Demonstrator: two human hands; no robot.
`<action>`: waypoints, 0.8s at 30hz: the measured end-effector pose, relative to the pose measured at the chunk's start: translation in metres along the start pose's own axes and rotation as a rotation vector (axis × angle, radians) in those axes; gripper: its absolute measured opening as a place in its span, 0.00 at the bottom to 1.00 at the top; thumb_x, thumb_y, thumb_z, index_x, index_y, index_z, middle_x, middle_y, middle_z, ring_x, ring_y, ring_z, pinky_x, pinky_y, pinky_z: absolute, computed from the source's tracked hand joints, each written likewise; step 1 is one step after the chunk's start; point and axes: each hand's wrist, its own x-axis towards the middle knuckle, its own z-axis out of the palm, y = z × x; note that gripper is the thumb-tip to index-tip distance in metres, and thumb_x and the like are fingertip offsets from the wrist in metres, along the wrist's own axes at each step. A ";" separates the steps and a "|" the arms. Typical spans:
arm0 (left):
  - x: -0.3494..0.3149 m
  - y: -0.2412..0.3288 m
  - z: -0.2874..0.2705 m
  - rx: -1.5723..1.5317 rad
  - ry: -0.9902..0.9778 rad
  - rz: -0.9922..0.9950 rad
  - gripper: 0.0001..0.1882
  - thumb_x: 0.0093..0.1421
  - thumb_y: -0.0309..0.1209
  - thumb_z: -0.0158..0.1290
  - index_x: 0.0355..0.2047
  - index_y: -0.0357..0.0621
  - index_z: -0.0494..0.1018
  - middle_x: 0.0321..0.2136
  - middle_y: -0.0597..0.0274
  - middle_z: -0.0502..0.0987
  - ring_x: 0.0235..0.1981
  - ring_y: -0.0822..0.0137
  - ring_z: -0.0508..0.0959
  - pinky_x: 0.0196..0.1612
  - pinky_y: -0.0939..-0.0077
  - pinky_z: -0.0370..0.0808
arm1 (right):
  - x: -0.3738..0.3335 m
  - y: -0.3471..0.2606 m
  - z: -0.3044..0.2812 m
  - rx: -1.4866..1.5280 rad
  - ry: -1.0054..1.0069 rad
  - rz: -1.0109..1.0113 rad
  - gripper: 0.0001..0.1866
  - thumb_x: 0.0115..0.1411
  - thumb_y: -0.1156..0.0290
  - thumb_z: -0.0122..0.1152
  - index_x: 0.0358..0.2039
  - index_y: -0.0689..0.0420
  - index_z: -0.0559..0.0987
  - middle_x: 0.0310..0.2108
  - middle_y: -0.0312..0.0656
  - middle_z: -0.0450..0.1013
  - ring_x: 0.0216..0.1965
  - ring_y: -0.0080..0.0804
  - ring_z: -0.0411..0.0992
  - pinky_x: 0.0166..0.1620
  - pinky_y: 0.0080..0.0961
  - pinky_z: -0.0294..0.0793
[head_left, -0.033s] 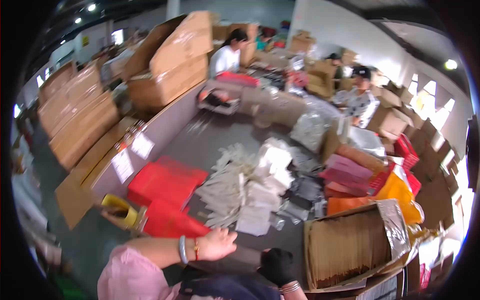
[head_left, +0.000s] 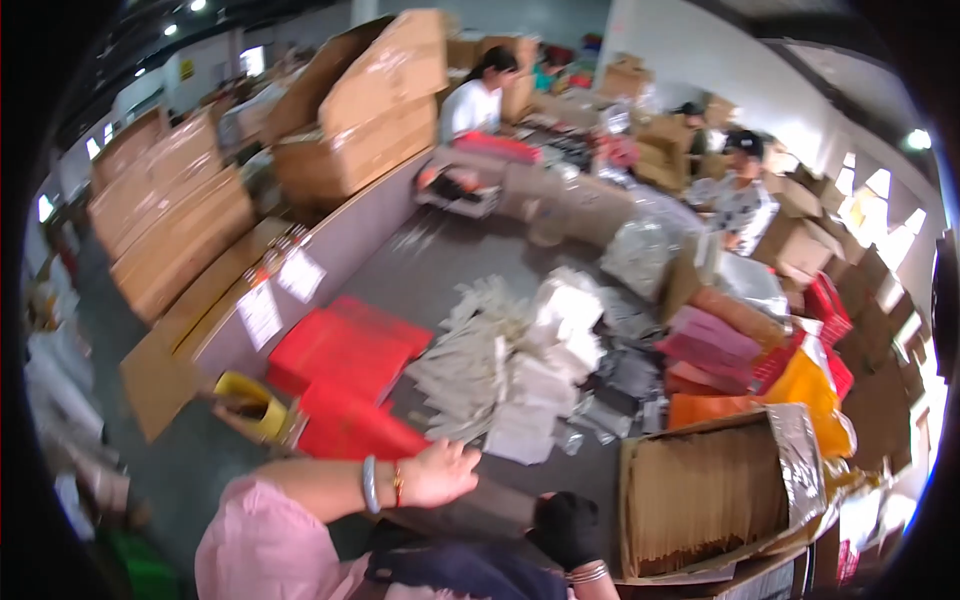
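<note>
My left hand (head_left: 441, 474) is bare, with a grey bangle and a red bracelet at the wrist. Held over the table's near edge, it has loosely bent fingers, slightly apart, and nothing shows in them. Just beyond it lie red flat packs (head_left: 352, 350). My right hand (head_left: 566, 530), in a black glove, hangs close to the near edge beside an open carton (head_left: 722, 495) of tightly packed brown sheets. Its fingers are mostly hidden and blurred. Farther in, a pile of whitish strips (head_left: 462, 360) lies next to white packets (head_left: 525, 415) and dark grey packets (head_left: 632, 380).
A low wall (head_left: 350, 215) edges the grey table on the left, with paper sheets (head_left: 260, 315) hung on it. A yellow holder (head_left: 262, 412) stands at the near left corner. Large cartons (head_left: 370, 120) rise behind. Co-workers (head_left: 478, 105) are at the far side. Orange bags (head_left: 808, 390) lie right.
The view has swung slightly, so the surroundings sit farther right in the picture. Both hands stay almost in place near the table's edge.
</note>
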 end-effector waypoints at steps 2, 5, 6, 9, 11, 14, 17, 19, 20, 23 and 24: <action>-0.012 -0.022 0.001 0.088 0.062 -0.035 0.06 0.52 0.34 0.53 0.22 0.50 0.75 0.33 0.56 0.71 0.34 0.58 0.74 0.32 0.63 0.71 | -0.004 0.001 -0.003 -0.043 -0.077 0.119 0.20 0.38 0.51 0.69 0.26 0.52 0.79 0.28 0.41 0.75 0.32 0.42 0.76 0.35 0.40 0.74; -0.039 -0.070 0.011 0.121 0.048 -0.171 0.05 0.52 0.33 0.52 0.22 0.50 0.76 0.34 0.58 0.72 0.36 0.57 0.74 0.34 0.62 0.72 | -0.008 0.011 0.014 -0.122 -0.163 0.177 0.21 0.38 0.50 0.70 0.28 0.53 0.80 0.29 0.41 0.76 0.33 0.42 0.77 0.36 0.41 0.75; -0.053 -0.087 0.016 0.129 0.020 -0.201 0.05 0.52 0.32 0.52 0.23 0.51 0.77 0.35 0.58 0.72 0.38 0.56 0.74 0.36 0.61 0.72 | -0.007 0.013 0.018 -0.126 -0.160 0.187 0.21 0.38 0.50 0.70 0.28 0.53 0.80 0.29 0.41 0.76 0.33 0.42 0.77 0.36 0.41 0.75; -0.097 -0.122 0.024 0.270 0.020 -0.395 0.04 0.54 0.32 0.53 0.27 0.49 0.77 0.41 0.55 0.72 0.48 0.51 0.69 0.49 0.54 0.70 | -0.016 0.016 0.032 -0.050 -0.136 0.241 0.24 0.39 0.48 0.70 0.30 0.54 0.81 0.30 0.42 0.77 0.34 0.41 0.77 0.37 0.40 0.75; -0.093 -0.118 0.022 0.303 -0.008 -0.494 0.06 0.54 0.31 0.53 0.29 0.45 0.77 0.51 0.49 0.70 0.57 0.47 0.65 0.58 0.45 0.64 | -0.023 0.021 0.050 -0.073 0.084 0.168 0.27 0.40 0.45 0.70 0.32 0.54 0.80 0.29 0.41 0.76 0.33 0.42 0.76 0.36 0.40 0.74; -0.044 -0.104 0.030 -0.330 0.093 -0.378 0.16 0.51 0.33 0.60 0.39 0.41 0.77 0.56 0.48 0.67 0.60 0.43 0.62 0.60 0.49 0.62 | -0.028 0.022 0.061 -0.110 0.138 0.172 0.28 0.40 0.43 0.69 0.33 0.53 0.79 0.27 0.41 0.75 0.31 0.43 0.76 0.34 0.40 0.72; -0.012 -0.108 0.077 -0.489 0.264 -0.446 0.28 0.52 0.37 0.62 0.52 0.41 0.71 0.56 0.45 0.65 0.60 0.41 0.61 0.61 0.52 0.62 | -0.024 0.013 0.058 -0.137 0.085 0.194 0.29 0.41 0.42 0.69 0.33 0.54 0.79 0.28 0.41 0.74 0.32 0.43 0.74 0.35 0.40 0.70; 0.009 -0.116 0.116 -0.460 0.381 -0.550 0.31 0.55 0.40 0.61 0.56 0.42 0.67 0.57 0.43 0.64 0.59 0.39 0.61 0.61 0.50 0.62 | -0.019 0.006 0.054 -0.140 0.008 0.239 0.29 0.41 0.41 0.68 0.32 0.54 0.78 0.29 0.41 0.74 0.34 0.43 0.74 0.37 0.40 0.70; 0.018 -0.119 0.133 -0.424 0.495 -0.656 0.34 0.57 0.42 0.60 0.60 0.43 0.63 0.58 0.41 0.63 0.59 0.37 0.61 0.61 0.48 0.61 | -0.016 0.004 0.053 -0.137 -0.068 0.282 0.29 0.42 0.41 0.68 0.32 0.54 0.78 0.31 0.42 0.74 0.36 0.42 0.74 0.39 0.40 0.70; 0.047 -0.112 0.161 -0.364 0.413 -0.847 0.36 0.60 0.47 0.56 0.63 0.46 0.59 0.61 0.39 0.58 0.60 0.33 0.57 0.62 0.42 0.56 | -0.016 0.006 0.049 -0.044 -0.052 0.309 0.30 0.42 0.40 0.68 0.34 0.54 0.78 0.32 0.42 0.74 0.39 0.42 0.74 0.42 0.41 0.69; 0.056 -0.109 0.166 -0.354 0.382 -0.931 0.35 0.60 0.48 0.55 0.63 0.47 0.59 0.62 0.39 0.57 0.61 0.32 0.56 0.63 0.40 0.55 | -0.018 0.008 0.051 -0.048 -0.048 0.314 0.30 0.42 0.40 0.68 0.34 0.54 0.78 0.32 0.42 0.74 0.39 0.42 0.74 0.42 0.41 0.69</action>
